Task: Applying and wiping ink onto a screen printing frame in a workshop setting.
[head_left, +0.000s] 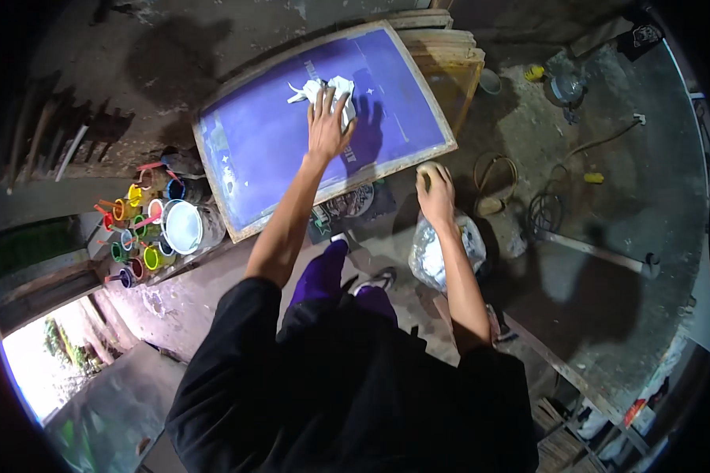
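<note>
A screen-printing frame with a purple mesh leans in front of me, pale marks and lettering on its surface. My left hand presses a crumpled white cloth against the upper middle of the mesh. The fingers lie over the cloth and hide part of it. Beside the frame's lower right corner, my right hand is closed round a small beige object, mostly covered by the fingers; its kind is unclear. Below that hand is a clear plastic bag with pale, crumpled contents.
Several small paint pots with sticks stand at the left, beside a white bucket. More wooden frames are stacked behind the purple one. A hose, a coiled cable and a pipe lie to the right.
</note>
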The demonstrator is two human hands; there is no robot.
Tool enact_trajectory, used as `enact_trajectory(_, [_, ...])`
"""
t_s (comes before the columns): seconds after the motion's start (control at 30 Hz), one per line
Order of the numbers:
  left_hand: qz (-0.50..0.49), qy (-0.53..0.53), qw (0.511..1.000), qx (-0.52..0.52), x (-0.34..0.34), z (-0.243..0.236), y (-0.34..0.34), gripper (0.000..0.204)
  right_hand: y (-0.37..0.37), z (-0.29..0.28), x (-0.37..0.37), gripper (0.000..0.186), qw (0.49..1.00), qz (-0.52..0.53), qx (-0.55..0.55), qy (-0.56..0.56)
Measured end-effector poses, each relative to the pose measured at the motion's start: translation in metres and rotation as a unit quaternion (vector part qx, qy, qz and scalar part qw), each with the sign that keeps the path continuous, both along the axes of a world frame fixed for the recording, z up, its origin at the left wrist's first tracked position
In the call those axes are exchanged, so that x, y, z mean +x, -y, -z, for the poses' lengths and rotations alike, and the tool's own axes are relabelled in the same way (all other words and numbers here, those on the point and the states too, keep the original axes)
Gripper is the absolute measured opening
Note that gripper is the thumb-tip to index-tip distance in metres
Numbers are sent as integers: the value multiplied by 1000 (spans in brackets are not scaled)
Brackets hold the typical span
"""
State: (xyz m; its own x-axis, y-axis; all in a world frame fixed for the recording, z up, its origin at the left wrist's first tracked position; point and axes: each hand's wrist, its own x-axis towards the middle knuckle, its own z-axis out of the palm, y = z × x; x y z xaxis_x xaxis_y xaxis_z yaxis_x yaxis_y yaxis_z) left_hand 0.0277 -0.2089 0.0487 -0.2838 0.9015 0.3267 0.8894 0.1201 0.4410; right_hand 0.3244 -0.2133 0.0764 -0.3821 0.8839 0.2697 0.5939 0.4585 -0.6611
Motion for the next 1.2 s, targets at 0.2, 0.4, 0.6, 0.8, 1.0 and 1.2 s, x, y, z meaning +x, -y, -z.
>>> enact_trajectory(0.2, [58, -67, 983, -161, -53, 34, -41, 60, -74, 17, -76, 16, 994, -33, 57, 88])
enact_trajectory(0.4, [-68, -4, 995, -79, -96, 76, 9, 56, -125, 41, -90, 22, 970, -84, 121, 194])
enact_trajectory(0.6, [-82, -2, 994, -66, -92, 64, 22, 59, -156, 43, -90, 24, 953, -178, 147, 196])
enact_trajectory(0.8, [-94, -1, 993, -65, -91, 60, 21, 58, -176, 30, -78, 27, 896, -298, 236, 228])
enact_trajectory(1.0, [-113, -40, 990, -74, -93, 70, 18, 57, -208, 37, -82, 25, 845, -368, 341, 182])
enact_trajectory(1.2, [-120, -53, 989, -74, -90, 74, 22, 56, -218, 45, -89, 24, 817, -409, 379, 147])
